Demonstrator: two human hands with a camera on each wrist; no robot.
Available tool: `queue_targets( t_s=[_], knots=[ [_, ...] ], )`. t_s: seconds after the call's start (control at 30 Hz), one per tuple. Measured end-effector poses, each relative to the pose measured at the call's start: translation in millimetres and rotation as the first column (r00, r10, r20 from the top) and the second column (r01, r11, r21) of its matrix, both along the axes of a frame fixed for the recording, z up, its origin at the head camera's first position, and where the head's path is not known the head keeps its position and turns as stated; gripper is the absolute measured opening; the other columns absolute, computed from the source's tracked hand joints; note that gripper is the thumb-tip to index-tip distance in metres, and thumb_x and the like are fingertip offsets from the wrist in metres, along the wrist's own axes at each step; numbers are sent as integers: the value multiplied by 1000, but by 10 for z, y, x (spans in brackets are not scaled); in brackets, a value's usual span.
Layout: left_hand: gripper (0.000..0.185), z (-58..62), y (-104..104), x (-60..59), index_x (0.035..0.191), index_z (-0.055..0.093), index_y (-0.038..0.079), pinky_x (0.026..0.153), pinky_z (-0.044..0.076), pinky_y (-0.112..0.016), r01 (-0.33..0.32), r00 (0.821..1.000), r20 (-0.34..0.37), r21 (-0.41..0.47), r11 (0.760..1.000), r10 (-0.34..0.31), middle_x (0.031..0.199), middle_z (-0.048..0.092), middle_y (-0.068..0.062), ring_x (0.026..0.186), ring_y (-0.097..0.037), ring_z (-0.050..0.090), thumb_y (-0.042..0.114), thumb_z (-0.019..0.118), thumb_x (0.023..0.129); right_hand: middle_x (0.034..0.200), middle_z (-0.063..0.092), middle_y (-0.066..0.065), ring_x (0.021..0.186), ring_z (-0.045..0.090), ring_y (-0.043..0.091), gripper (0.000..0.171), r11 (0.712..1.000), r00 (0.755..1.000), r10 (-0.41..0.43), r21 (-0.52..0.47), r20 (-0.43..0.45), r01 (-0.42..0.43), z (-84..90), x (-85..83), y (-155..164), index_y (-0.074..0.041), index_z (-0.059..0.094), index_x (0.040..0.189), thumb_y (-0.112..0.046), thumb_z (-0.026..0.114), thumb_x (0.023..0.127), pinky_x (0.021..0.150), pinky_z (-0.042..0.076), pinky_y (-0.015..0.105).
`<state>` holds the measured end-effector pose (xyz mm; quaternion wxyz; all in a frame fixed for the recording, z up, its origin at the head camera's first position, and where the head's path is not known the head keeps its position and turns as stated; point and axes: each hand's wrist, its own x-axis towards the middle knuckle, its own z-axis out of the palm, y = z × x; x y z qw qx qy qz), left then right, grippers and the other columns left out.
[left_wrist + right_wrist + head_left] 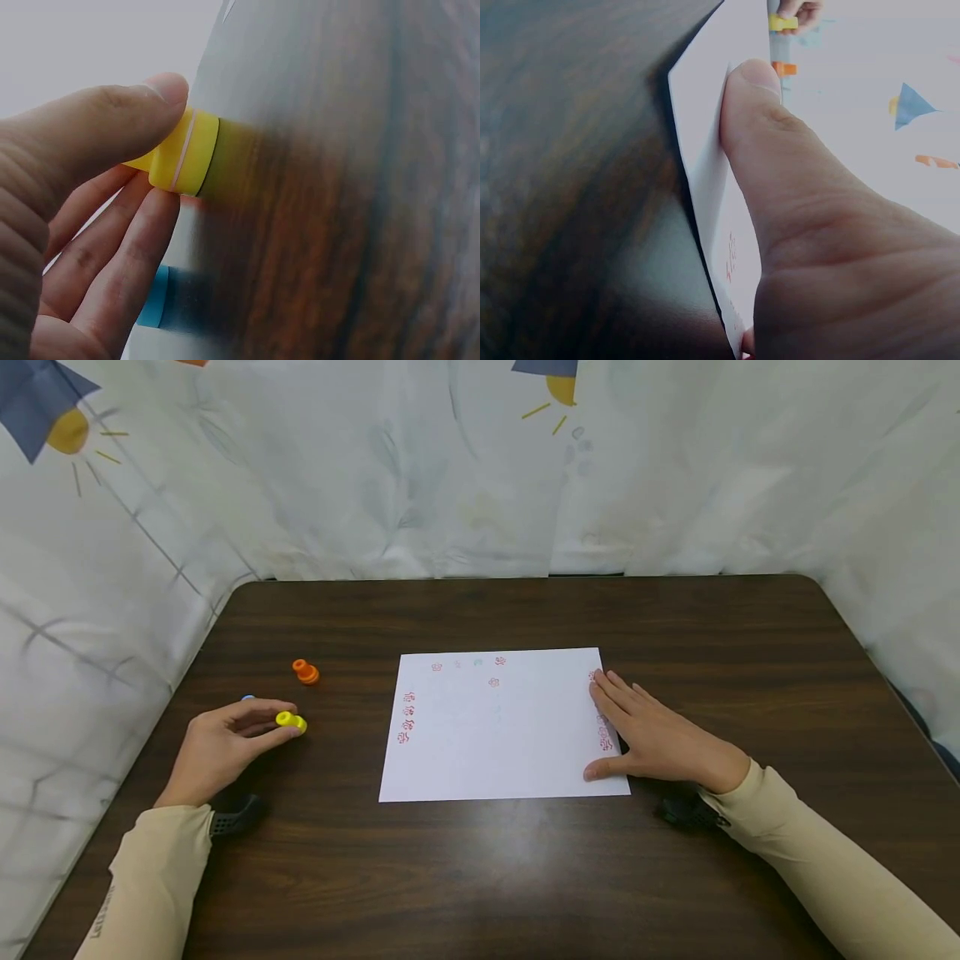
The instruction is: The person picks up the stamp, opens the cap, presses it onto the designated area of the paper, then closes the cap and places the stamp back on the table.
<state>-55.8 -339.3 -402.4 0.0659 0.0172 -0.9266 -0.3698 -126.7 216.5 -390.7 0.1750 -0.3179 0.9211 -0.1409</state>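
White cloth printed with blue kites and yellow suns is hung behind and beside a dark wooden desk [525,877], whose near edge is cut off by the bottom of the frame.

At the left of the head view, the left hand [225,745] is seen resting on the desk with a yellow stamp [291,721] pinched between thumb and fingertips. In the left wrist view the stamp's wide end is pressed against or held just at the desk surface; which of the two cannot be made out through the blur. A blue stamp [248,697] is almost wholly hidden behind the fingers, only a sliver showing at their upper edge. An orange stamp [305,672] is stood apart, above and to the right of that hand.

At the centre, a white sheet of paper [495,735] is laid flat, marked with small red prints along its left side, top and right edge; their design is too small to read, and some fainter marks near the top are barely visible.

At the right, the right hand [656,739] is laid flat with straight fingers on the paper's right edge, the thumb pressed at the lower right corner, some prints being covered.
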Motion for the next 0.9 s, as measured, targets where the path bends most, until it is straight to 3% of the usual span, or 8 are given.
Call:
queue_targets(
  t_s=[0.3,0.9],
  knots=[
    [39,8,11,-41,121,76,15,80,52,0,-2,999,39,41,999,1,104,67,37,94,22,65,26,87,85,175,7,18,163,8,41,128,1000,1000,-7,-4,0,7,6,2,18,-1,14,165,-80,67,79,128,13,69],
    [40,92,141,-127,120,75,11,80,54,-2,11,1000,21,85,996,-13,102,69,33,93,18,68,24,87,85,175,7,18,163,6,43,128,1000,1000,-9,-22,7,9,-29,2,14,0,14,165,-77,70,79,128,12,70]
  ],
)
